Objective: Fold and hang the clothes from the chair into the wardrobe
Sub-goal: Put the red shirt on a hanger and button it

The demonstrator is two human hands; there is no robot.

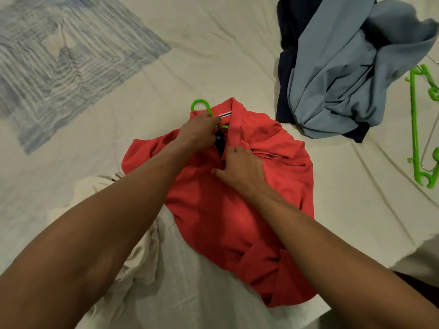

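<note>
Red polo shirt (228, 198): spread on the bed sheet (213, 55); green hanger (202, 106) hook pokes out at its collar
Left hand (197, 131): fingers curled at the collar, apparently pinching the hanger neck
Right hand (240, 167): fingers bent, gripping the placket fabric
Blue-grey garment (351, 74): beyond the shirt, to the right
Spare green hanger (420, 129): right of the shirt

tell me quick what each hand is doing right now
Left hand: pinching the red shirt at its collar, by the green hanger.
Right hand: fingers curled, gripping the shirt's placket.
</note>
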